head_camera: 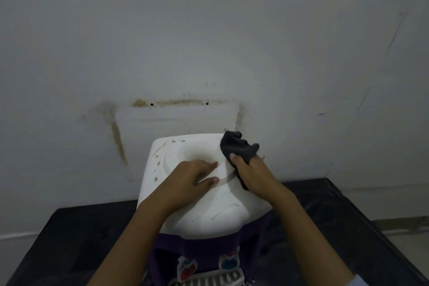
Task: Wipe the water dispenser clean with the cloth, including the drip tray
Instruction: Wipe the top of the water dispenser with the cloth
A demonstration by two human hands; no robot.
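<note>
The water dispenser [209, 206] has a white top with a round recess and a purple front. Its red tap [186, 270], blue tap [228, 262] and white slotted drip tray [209, 281] show at the bottom edge. My left hand [195, 176] rests flat on the white top, fingers straight and pointing right. My right hand [253, 174] grips a dark grey cloth [236, 147] at the top's back right corner, with the cloth bunched above my fingers and pressed on the surface.
The dispenser stands on a black table [348, 227] against a stained white wall [209, 53]. The wall is right behind the dispenser's back edge. Bare black tabletop lies to the left and right of the dispenser.
</note>
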